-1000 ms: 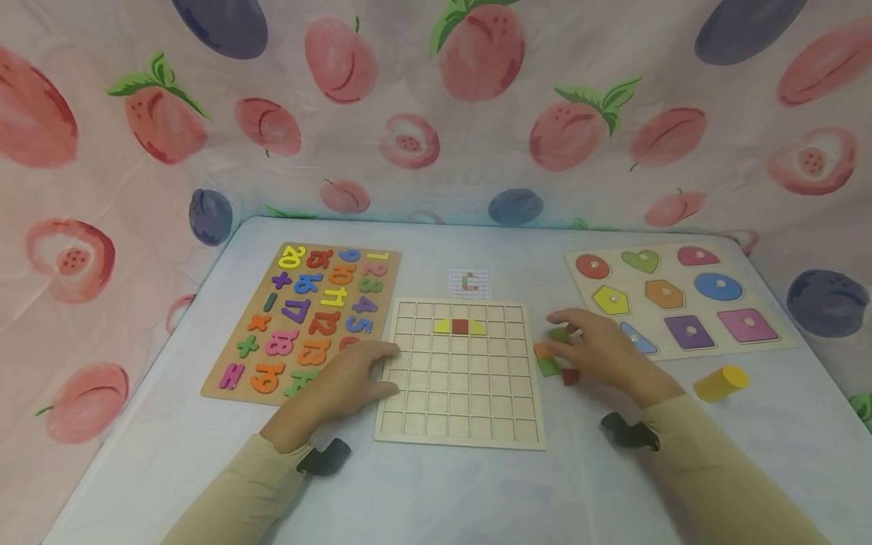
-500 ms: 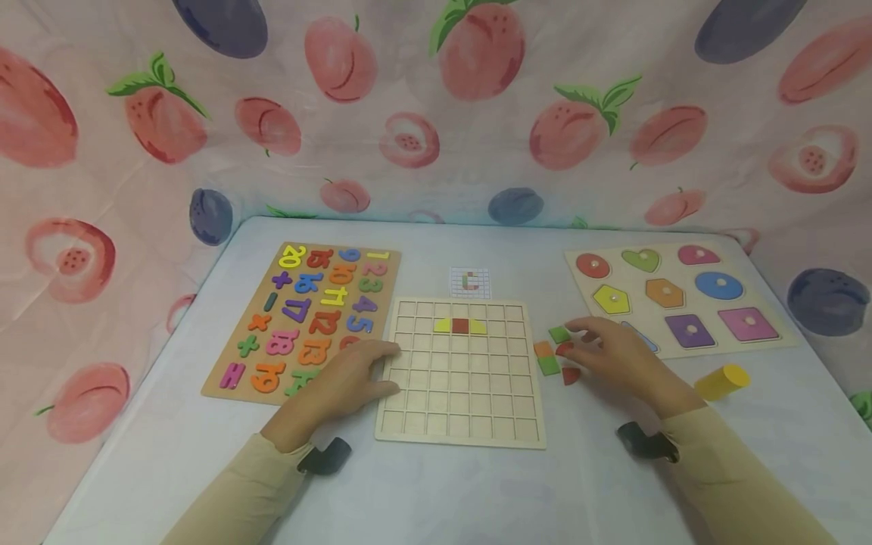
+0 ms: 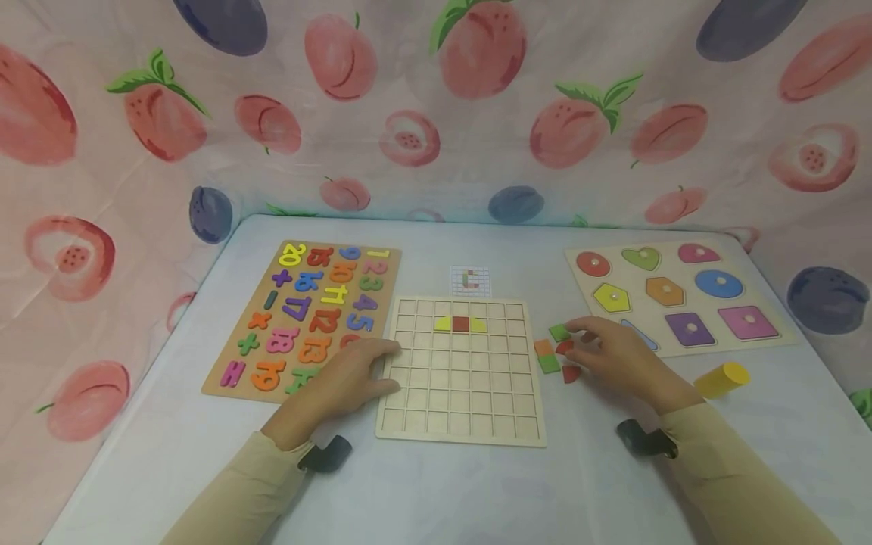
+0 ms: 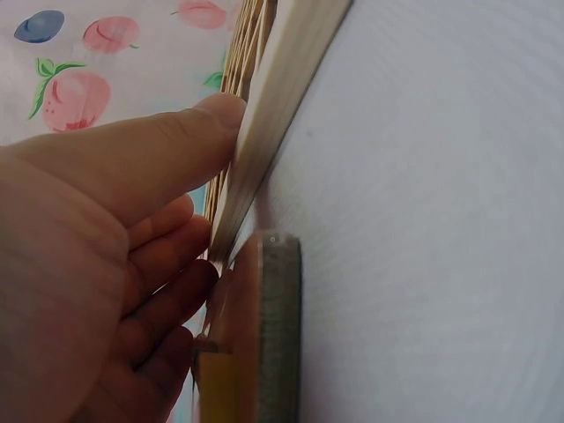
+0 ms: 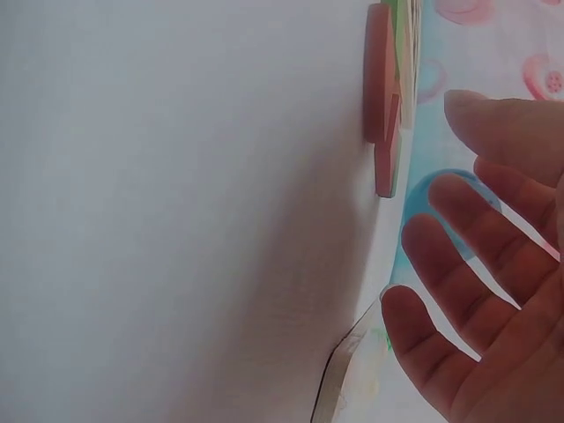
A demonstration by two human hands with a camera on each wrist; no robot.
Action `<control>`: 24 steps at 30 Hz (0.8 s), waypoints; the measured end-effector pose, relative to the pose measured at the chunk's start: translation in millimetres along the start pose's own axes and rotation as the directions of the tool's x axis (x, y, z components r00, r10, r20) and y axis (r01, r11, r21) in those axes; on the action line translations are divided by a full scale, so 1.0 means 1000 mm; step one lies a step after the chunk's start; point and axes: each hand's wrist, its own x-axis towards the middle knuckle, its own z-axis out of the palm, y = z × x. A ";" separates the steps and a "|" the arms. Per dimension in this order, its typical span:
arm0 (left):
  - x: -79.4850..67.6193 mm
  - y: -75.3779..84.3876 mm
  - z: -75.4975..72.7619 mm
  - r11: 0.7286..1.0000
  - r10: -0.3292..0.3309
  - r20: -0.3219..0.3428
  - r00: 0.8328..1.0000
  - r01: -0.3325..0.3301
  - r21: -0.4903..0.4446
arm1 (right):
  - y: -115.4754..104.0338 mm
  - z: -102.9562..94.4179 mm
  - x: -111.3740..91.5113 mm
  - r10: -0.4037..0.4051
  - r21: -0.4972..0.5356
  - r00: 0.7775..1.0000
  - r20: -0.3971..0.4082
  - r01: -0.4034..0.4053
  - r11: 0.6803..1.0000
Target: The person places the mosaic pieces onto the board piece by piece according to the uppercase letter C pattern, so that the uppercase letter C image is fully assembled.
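Note:
My left hand [image 3: 349, 378] rests at the left edge of a wooden grid board [image 3: 460, 386], its thumb and fingertips touching the rim. In the left wrist view the thumb lies against the board's side [image 4: 273, 97]. On the grid sit a red square tile [image 3: 460, 325] and yellow corner tiles [image 3: 443, 325] on both sides of it. My right hand [image 3: 616, 356] hovers over loose tiles right of the board, fingers apart and holding nothing. Those tiles are an orange square [image 3: 544, 347], a green square [image 3: 549, 364], another green piece [image 3: 560, 332] and red curved-edged pieces [image 3: 571, 374].
A small pattern card [image 3: 470, 281] lies behind the board. A number puzzle [image 3: 225, 378] stands left, partly under my left arm. At right are a shape puzzle [image 3: 654, 322] with knobs and a yellow cylinder [image 3: 722, 381]. Fruit-printed cloth [image 3: 463, 166] hangs behind the table.
My right hand has drawn back a little to the right, uncovering more of the loose tiles, then stayed nearly still. The left hand has not moved.

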 end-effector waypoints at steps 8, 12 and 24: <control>0.001 0.002 0.000 1.000 -0.008 0.001 1.000 0.007 0.015 | 0.000 0.000 0.009 -0.007 -0.011 1.000 -0.004 0.007 1.000; 0.001 0.002 0.000 1.000 -0.014 0.005 1.000 0.014 0.017 | -0.003 -0.001 0.015 0.030 -0.009 0.999 0.014 -0.030 1.000; 0.001 0.001 0.001 1.000 -0.016 0.006 1.000 0.015 0.017 | -0.005 -0.001 0.028 0.051 0.016 0.997 0.060 -0.052 0.999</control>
